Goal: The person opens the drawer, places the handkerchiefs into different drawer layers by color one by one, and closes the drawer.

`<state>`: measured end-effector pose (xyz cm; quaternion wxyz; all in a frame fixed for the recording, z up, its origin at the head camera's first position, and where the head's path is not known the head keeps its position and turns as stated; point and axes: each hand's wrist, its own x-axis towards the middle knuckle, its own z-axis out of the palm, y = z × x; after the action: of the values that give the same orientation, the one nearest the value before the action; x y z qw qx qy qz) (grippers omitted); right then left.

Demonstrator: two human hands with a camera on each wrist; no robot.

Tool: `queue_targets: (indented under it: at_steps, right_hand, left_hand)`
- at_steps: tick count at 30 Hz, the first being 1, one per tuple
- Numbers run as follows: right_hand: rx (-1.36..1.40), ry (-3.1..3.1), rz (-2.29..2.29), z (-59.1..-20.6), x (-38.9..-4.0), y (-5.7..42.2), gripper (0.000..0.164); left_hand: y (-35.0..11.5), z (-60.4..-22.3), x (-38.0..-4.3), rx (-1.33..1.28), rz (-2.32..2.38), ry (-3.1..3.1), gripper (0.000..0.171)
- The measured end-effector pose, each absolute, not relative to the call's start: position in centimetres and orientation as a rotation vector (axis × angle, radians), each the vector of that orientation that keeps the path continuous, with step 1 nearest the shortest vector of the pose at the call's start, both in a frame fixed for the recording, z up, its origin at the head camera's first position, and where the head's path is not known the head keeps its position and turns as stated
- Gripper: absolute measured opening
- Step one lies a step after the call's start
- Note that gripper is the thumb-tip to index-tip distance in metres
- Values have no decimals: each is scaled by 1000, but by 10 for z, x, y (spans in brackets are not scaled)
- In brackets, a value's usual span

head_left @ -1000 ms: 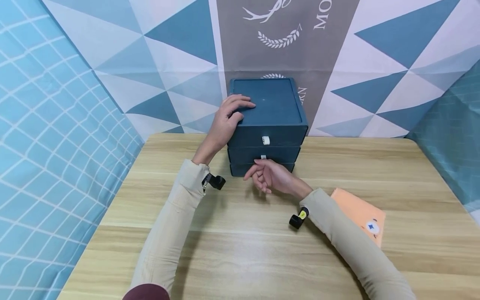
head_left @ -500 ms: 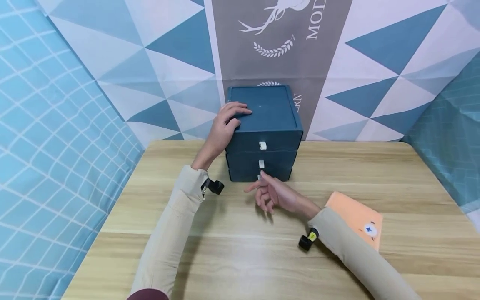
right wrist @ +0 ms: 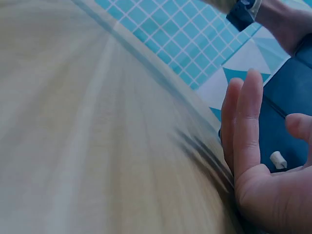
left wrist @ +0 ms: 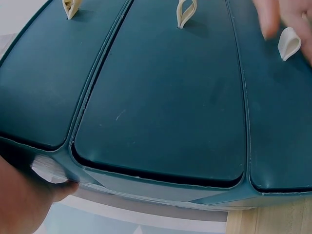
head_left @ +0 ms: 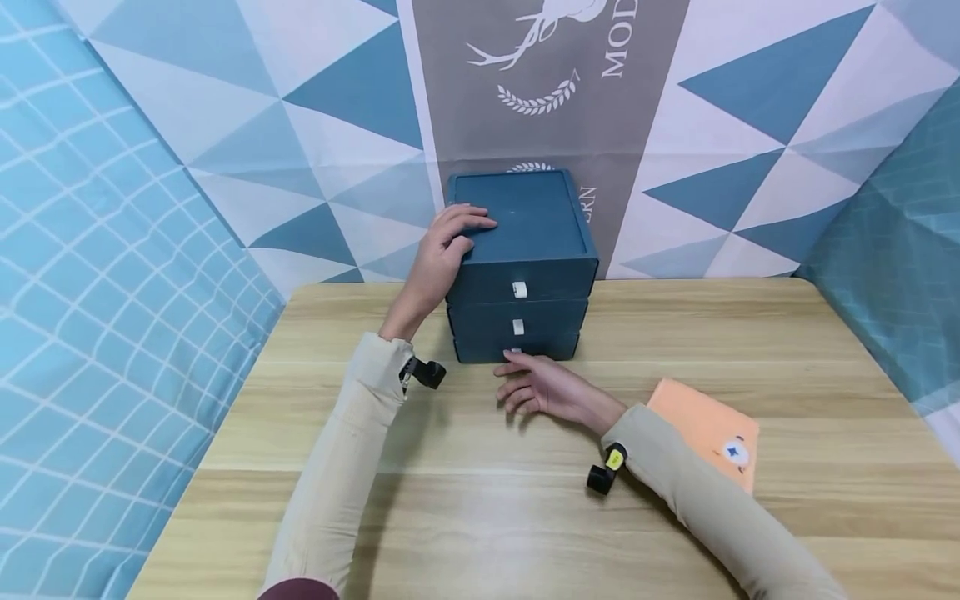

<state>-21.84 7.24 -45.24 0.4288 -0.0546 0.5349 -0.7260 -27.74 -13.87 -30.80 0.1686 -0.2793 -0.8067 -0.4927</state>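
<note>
A dark teal drawer unit (head_left: 525, 217) with three stacked drawers stands at the back of the table, its drawers closed. Each front has a small white pull tab, such as the top tab (head_left: 520, 289). My left hand (head_left: 441, 254) rests on the unit's top left edge, fingers laid over the top. Low in front of the unit is my right hand (head_left: 551, 389), fingers extended and holding nothing. Its thumb is right by the bottom pull tab (left wrist: 290, 44) in the left wrist view. In the right wrist view the right-hand fingers (right wrist: 247, 126) point up beside the drawer fronts.
An orange folded cloth (head_left: 701, 425) with a small bear-like face lies to the right, partly under the right sleeve (head_left: 675, 467). Patterned wall covering (head_left: 360, 125) rises right behind the unit. The wooden table (head_left: 480, 517) extends in front.
My right hand has moved down from the middle drawer to the bottom one, and its fingers have shifted. The left hand stays on the unit's top. The head view has tilted slightly.
</note>
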Motion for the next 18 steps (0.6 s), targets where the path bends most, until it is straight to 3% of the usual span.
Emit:
queue_targets:
  at_steps: [8, 18]
  right_hand:
    - [-151, 1297, -1875, -456, -232, 60, 47]
    - [-119, 1239, -1885, -454, -230, 55, 45]
  left_hand:
    - [-135, -303, -271, -794, -1412, -2299, 40]
    - [-142, -311, -281, -787, -1419, -2283, 39]
